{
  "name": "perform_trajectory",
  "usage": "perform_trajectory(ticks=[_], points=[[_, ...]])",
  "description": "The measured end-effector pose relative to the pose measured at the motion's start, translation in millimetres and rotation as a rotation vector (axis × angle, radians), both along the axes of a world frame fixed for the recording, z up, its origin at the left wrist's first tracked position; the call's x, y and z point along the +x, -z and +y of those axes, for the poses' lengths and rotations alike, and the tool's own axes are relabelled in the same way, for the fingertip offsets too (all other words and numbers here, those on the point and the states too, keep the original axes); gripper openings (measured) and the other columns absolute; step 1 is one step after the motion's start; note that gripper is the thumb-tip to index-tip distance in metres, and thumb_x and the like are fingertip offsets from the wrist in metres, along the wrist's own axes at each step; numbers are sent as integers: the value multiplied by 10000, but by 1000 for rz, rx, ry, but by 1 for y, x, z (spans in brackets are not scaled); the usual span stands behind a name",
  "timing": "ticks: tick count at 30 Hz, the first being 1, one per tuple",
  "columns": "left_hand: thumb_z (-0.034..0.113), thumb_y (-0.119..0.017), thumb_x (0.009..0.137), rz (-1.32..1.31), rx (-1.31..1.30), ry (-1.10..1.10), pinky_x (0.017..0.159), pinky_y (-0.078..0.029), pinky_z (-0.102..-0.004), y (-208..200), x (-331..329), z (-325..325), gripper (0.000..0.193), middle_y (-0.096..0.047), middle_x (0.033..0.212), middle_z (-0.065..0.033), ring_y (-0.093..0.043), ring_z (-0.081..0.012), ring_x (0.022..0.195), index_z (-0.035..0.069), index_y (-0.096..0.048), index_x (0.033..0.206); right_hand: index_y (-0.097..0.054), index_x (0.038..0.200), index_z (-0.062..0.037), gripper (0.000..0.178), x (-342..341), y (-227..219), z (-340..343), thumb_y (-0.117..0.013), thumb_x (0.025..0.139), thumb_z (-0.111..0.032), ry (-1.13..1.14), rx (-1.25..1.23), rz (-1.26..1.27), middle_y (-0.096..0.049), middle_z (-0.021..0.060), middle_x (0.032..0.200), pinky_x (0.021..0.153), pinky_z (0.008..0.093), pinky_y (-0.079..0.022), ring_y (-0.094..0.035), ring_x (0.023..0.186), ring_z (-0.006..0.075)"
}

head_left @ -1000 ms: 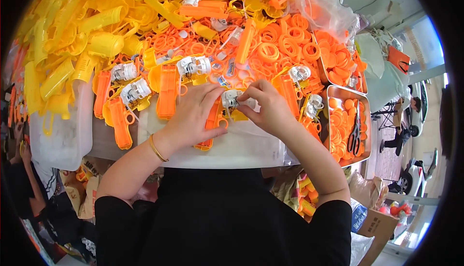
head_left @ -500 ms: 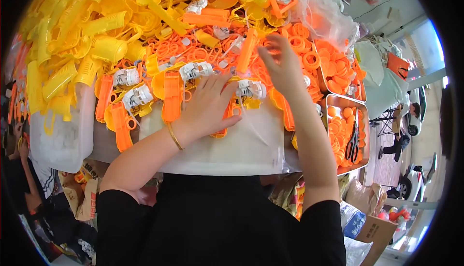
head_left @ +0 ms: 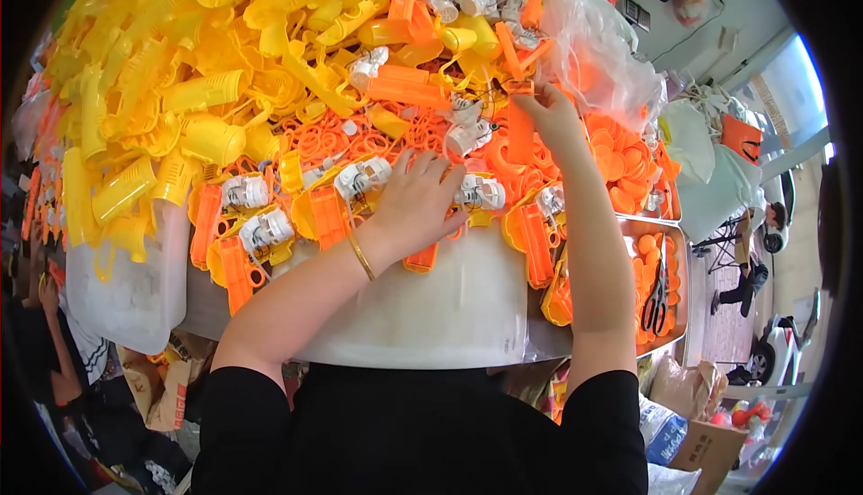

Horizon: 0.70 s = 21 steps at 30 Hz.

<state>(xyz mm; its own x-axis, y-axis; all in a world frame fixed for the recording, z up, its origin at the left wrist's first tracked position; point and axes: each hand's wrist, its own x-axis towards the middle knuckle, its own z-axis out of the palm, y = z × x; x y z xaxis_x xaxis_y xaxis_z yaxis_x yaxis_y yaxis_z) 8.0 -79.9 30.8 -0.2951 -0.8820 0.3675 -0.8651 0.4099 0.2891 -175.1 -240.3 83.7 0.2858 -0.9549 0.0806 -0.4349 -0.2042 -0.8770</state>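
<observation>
My left hand [head_left: 415, 196] lies over a yellow shell fitted with a white motor unit [head_left: 481, 192] and an orange insert [head_left: 421, 257]. Its fingers are spread, partly hiding the shell. Farther forward and to the right, my right hand [head_left: 556, 117] pinches the top end of a long flat orange plastic piece [head_left: 520, 135] above the loose orange rings. Left of my left hand, similar yellow shells hold orange inserts [head_left: 329, 214] and white motor units [head_left: 364, 177]. Another such shell with an orange insert [head_left: 537, 248] lies by my right forearm.
A large heap of yellow plastic shells [head_left: 207, 90] fills the far left. A metal tray [head_left: 681, 329] at right holds orange discs [head_left: 649, 275] and black-handled scissors [head_left: 657, 302]. Clear plastic bags [head_left: 598, 50] lie beyond. A white bin [head_left: 126, 293] stands at the left edge.
My right hand has come down from hovering with fingers apart and now grips the orange piece. My left hand has stayed over its shell, shifting slightly. The whole view has shifted a little.
</observation>
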Motion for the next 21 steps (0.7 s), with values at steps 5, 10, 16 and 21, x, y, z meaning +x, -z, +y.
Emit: perform_trajectory(ticks=[5, 10, 16, 21], points=[[297, -713, 732, 156, -17, 85, 1007, -330, -442, -26, 18, -11, 491, -550, 1125, -122, -469, -286, 1126, 79, -556, 1144, -545, 1220, -81, 408, -13, -19, 1, -653, 840, -184, 14, -30, -163, -601, 25, 996, 778, 243, -448, -563, 891, 94], [281, -718, 722, -187, -119, -158, 949, -377, -419, -27, 55, -71, 391, -584, 1061, -115, -518, -278, 1074, 81, -608, 1039, -595, 1150, -69, 336, 2, -40, -1, -634, 823, -137, -94, 55, -188, -595, 18, 934, 773, 250, -449, -554, 839, 98], [317, -652, 799, 23, 142, -160, 883, -433, -415, -72, 56, -88, 357, -629, 956, -112, -582, -311, 964, 91, -608, 1072, -589, 1126, -86, 296, -9, -56, 8, -620, 836, -129, -118, 9, 5, -559, -6, 972, 798, 239, -435, -522, 900, 74], [338, -601, 844, 169, 200, -215, 799, -473, -429, -79, 38, -128, 333, -629, 956, -143, -598, -341, 922, 69, -608, 1039, -587, 1138, -88, 325, -21, -43, 7, -533, 821, -36, -253, -135, 97, -540, -20, 968, 773, 225, -434, -516, 857, 59]])
